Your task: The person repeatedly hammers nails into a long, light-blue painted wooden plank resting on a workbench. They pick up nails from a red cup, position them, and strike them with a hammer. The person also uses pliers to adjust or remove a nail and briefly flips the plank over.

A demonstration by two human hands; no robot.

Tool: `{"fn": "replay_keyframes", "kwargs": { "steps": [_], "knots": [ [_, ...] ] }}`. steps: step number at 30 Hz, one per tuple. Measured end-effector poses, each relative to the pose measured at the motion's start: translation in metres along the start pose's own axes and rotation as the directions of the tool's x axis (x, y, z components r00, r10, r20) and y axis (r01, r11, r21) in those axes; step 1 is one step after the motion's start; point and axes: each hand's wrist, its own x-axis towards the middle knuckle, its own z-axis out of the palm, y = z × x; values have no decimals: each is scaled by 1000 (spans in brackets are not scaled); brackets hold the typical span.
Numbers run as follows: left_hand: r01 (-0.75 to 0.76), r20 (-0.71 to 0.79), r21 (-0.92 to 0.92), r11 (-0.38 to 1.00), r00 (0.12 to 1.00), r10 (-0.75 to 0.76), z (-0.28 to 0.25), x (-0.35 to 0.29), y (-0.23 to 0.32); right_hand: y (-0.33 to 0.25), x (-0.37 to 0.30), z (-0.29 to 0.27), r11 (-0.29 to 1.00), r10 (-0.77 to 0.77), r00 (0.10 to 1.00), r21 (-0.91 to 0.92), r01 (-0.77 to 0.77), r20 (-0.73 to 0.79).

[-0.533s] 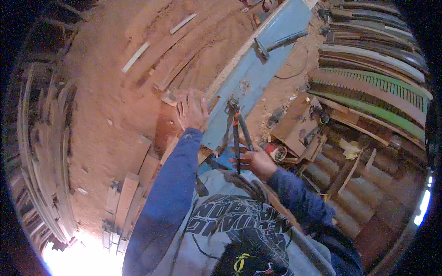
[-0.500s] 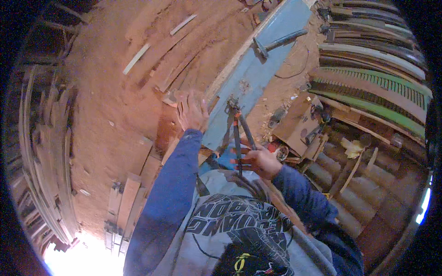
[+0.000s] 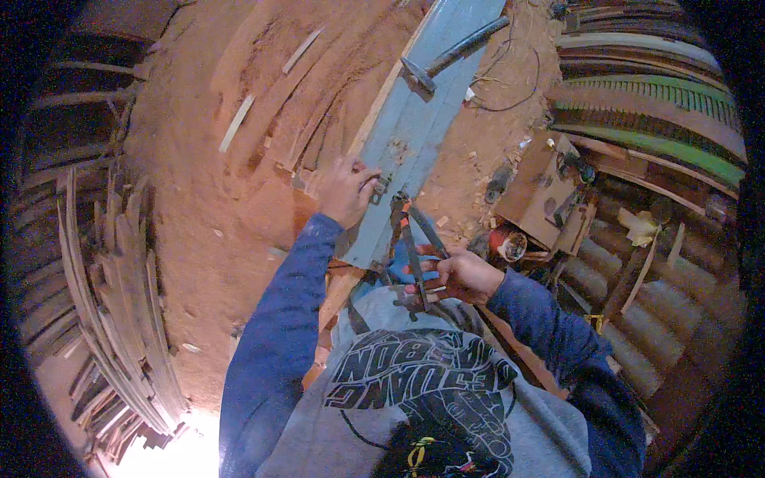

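Observation:
My right hand (image 3: 470,276) is wrapped round the spread handles of long-handled pincers (image 3: 410,227) with orange bands near the jaws. The pincers' head rests on the blue-painted plank (image 3: 422,131), beside a small dark metal piece (image 3: 378,191). My left hand (image 3: 347,193) reaches over the plank's left edge, thumb and fingers pinched on that piece, whose exact kind I cannot make out. Farther up the plank lies a hammer (image 3: 454,54), its head toward the left and its handle pointing to the far right.
Stacked boards (image 3: 131,303) line the left side, and slatted green and brown pieces (image 3: 653,119) the right. A cardboard box (image 3: 538,191) and a red round container (image 3: 508,242) stand right of the plank. Thin wood strips (image 3: 237,123) lie on the sawdust-covered ground.
My left hand has gone from lying flat with spread fingers at the plank's edge to pinching the small metal piece. The pincers stay in my right hand. The view has shifted slightly.

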Motion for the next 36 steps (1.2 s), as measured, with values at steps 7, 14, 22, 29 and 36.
{"fn": "replay_keyframes", "kwargs": {
  "steps": [7,14,22,29,36],
  "knots": [
    [590,-57,-523,615,695,-716,33,-35,75,-32,-9,3,987,136,979,67,-148,153],
    [561,824,-558,-612,465,-325,31,-38,120,-65,-3,-1,957,230,937,111,-267,264],
    [472,888,-435,-767,365,-279,4,-11,128,-108,11,-15,901,232,888,256,-350,397],
    [298,848,-460,-836,427,-315,10,-1,132,-135,16,-16,906,255,864,206,-371,434],
    [129,740,-493,-861,583,-336,29,6,121,-125,19,-2,928,286,932,180,-327,221]
  ]
}}
